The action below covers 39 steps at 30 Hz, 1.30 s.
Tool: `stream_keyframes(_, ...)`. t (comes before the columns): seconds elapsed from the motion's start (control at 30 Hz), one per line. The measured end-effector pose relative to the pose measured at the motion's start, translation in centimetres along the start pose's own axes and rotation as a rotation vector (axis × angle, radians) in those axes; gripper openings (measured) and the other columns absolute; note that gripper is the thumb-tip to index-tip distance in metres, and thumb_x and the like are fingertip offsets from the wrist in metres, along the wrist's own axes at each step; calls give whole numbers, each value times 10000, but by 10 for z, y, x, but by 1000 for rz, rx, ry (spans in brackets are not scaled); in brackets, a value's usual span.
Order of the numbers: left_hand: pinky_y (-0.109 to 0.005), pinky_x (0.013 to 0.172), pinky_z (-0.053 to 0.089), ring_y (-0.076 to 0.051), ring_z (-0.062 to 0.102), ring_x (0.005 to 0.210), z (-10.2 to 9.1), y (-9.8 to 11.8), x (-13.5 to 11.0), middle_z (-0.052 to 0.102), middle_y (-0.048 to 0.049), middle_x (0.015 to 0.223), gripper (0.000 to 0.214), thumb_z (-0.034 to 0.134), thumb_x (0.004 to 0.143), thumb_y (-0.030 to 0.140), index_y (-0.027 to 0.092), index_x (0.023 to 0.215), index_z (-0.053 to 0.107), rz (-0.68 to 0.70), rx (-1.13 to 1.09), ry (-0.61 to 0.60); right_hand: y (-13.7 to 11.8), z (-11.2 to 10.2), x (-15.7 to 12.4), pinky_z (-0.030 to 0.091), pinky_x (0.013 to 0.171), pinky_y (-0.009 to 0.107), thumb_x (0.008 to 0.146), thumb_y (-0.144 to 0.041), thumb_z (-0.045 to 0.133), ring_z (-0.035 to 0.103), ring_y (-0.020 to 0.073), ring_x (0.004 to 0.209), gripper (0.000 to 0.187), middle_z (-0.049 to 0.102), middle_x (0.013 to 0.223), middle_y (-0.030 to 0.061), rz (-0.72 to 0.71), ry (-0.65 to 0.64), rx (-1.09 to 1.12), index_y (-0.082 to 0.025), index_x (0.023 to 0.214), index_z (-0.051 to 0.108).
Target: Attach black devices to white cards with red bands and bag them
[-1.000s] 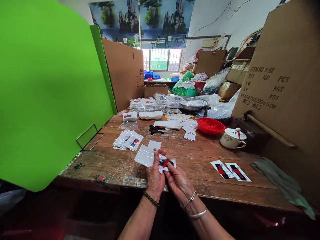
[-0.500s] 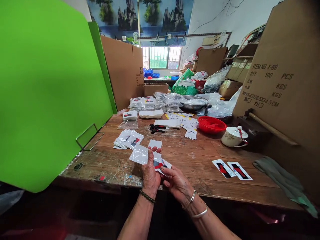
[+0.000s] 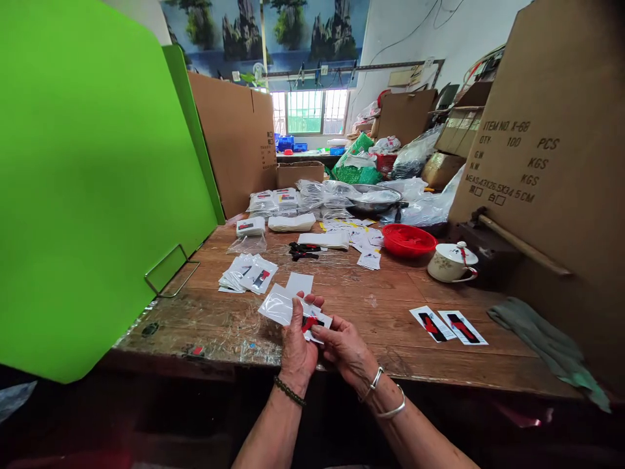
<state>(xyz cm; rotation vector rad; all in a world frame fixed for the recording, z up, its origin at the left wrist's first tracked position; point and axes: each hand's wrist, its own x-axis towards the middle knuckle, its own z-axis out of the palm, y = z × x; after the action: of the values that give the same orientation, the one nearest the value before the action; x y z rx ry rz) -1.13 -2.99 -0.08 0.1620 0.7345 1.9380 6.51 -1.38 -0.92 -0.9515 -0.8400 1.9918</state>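
My left hand (image 3: 297, 345) is closed, its thumb pressing on a glossy clear plastic sleeve (image 3: 276, 305) with white in it. In my right hand (image 3: 350, 352), thumb and fingers pinch a white card (image 3: 321, 319) that bears a red and black piece. The card's left part lies against my left fingers and the sleeve; how far it sits inside is hidden. Just beyond my fingertips is a white card (image 3: 299, 284). To the left lies a loose pile of sleeved cards (image 3: 249, 273). Two cards with red and black pieces (image 3: 432, 324) lie to the right.
Farther back are black pieces (image 3: 303, 251), stacks of white cards (image 3: 325, 241), scattered printed cards (image 3: 368, 259) and bagged packs (image 3: 273, 198). A red bowl (image 3: 409, 241), lidded cup (image 3: 452, 262) and grey cloth (image 3: 537, 339) stand or lie right. A green panel (image 3: 97, 163) borders the left.
The view has shifted slightly. Both hands stay together; the held card has tilted and moved a little closer against the sleeve, showing more of its black part.
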Motion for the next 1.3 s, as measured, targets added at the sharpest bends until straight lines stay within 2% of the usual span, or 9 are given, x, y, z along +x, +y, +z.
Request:
stream_keyframes(0.1,-306,822,492,-183,687,861,1,1,-1,720,-51,896,387,760,727,421,176,1005,652,19,18,-22,-1,0,1,219,343,145,393,-382,897,407,32,373,508,574,501,-49,-38,38,-1,-150,727,593)
stream_keyframes(0.23,-303,817,492,-188,684,885,0,3,0,719,-59,921,394,768,712,434,176,987,653,3,-1,17,-4,0,-4,295,355,144,464,-461,867,444,40,401,471,588,514,-27,-72,-41,-67,-145,664,580)
stream_keyframes(0.43,-311,844,485,-179,674,868,0,-4,-5,712,-53,878,410,761,713,454,164,985,663,11,68,-10,-3,2,0,241,324,135,372,-429,897,413,37,343,538,528,422,-69,-79,97,-29,-173,639,506)
stream_keyframes(0.53,-324,824,493,-185,669,859,1,-4,-7,716,-56,896,412,745,721,472,178,997,665,-32,37,-22,-2,4,2,254,324,140,355,-439,904,453,55,356,573,550,449,-69,-77,82,-26,-175,693,524)
stream_keyframes(0.63,-299,849,482,-183,659,901,-1,-5,-7,720,-65,930,392,720,743,483,167,973,692,-10,39,-23,-3,4,1,233,331,138,380,-463,898,402,27,345,558,549,460,-69,-68,74,-58,-151,709,573)
stream_keyframes(0.83,-250,850,482,-172,645,963,-1,-11,-8,715,-82,1035,325,686,788,452,161,928,726,-50,24,30,-14,-5,2,204,359,149,462,-457,878,354,18,377,478,504,444,-63,23,-148,-30,-122,717,653)
stream_keyframes(1.03,-335,941,474,-197,647,999,3,3,-10,712,-78,1052,349,772,721,355,183,1015,694,-61,-87,-92,-15,-17,8,139,350,175,446,-386,878,240,10,348,428,406,383,-93,-47,20,-57,-164,527,521)
stream_keyframes(1.2,-388,943,492,-222,656,1012,5,10,-10,719,-76,1024,300,734,765,330,202,1030,676,-86,-124,-46,-10,-15,9,328,434,204,426,-387,899,465,78,444,408,609,515,-14,-138,62,-45,-160,536,577)
stream_keyframes(1.3,-376,939,501,-219,668,987,5,7,-12,724,-79,993,278,719,779,320,189,1021,681,-113,-139,-21,-14,-13,5,440,557,253,458,-399,897,603,152,589,404,719,696,42,-166,-39,-49,-149,714,710)
